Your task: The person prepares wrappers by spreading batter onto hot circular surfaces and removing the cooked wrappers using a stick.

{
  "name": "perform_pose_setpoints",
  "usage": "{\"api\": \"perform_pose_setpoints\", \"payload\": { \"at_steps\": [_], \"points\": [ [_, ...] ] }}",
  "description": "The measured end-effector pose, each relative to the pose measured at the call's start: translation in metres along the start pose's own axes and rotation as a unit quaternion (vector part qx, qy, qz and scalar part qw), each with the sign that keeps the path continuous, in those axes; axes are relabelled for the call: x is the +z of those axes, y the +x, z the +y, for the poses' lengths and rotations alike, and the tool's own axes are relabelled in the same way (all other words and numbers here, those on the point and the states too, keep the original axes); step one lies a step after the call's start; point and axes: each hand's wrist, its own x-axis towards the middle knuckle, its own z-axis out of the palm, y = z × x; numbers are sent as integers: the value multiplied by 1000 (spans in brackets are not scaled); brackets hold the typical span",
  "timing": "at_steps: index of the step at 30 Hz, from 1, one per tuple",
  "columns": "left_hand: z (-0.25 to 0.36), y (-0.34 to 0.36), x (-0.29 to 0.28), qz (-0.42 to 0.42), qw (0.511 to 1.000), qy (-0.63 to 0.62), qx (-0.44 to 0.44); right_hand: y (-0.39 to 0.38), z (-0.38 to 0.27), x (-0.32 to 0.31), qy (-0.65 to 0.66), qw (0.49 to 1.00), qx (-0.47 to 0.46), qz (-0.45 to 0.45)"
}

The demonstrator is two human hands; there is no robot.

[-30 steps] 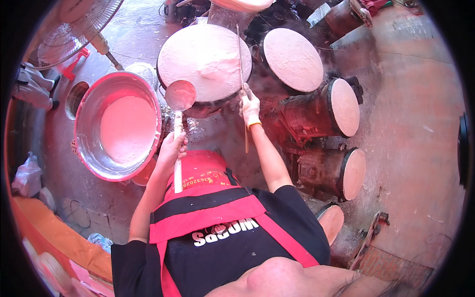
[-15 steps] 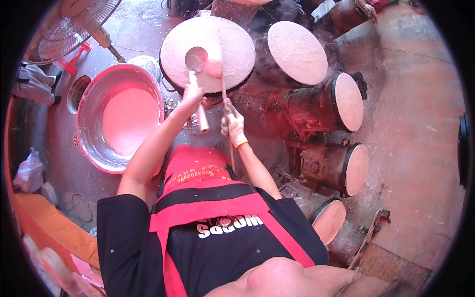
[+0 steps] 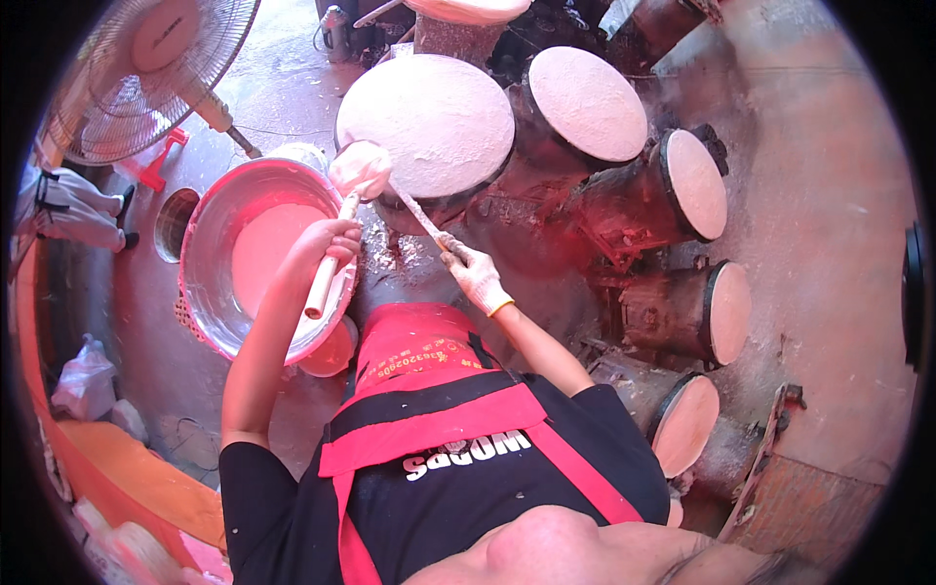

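Note:
My left hand [image 3: 333, 239] is closed round the pale tubular handle of a ladle [image 3: 355, 171], whose head carries a pale mass of batter above the gap between a large basin and a round griddle. The pink-rimmed metal basin [image 3: 200, 234] holds pale batter [image 3: 271, 249]. My gloved right hand [image 3: 473, 273] grips a long flat stick [image 3: 419, 213] coated with batter, its far end against or just beside the ladle's head. The griddle [image 3: 434, 117] ahead bears a thin, uneven white layer.
More coated drums [image 3: 585, 102] curve round my right side [image 3: 721, 312]. A standing fan [image 3: 156, 54] is at upper left, near a red stool [image 3: 161, 161] and a person's trousered legs [image 3: 83, 205]. A plastic bag [image 3: 83, 380] sits at lower left beside an orange ledge [image 3: 136, 468].
The ladle and stick have moved down-left from over the big griddle toward the basin's rim. The lump on the griddle is gone, and the ladle now carries a mass.

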Motion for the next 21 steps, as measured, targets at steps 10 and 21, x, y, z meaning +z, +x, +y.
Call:
{"api": "perform_pose_setpoints", "payload": {
  "at_steps": [10, 21],
  "points": [
    [-13, -8, 14, 81, 937, 314, 131, -73, -8, 29, -235, 970, 3, -67],
    [-167, 98, 218, -157, 929, 146, -302, -198, 95, -253, -98, 853, 209, 468]
  ]
}}
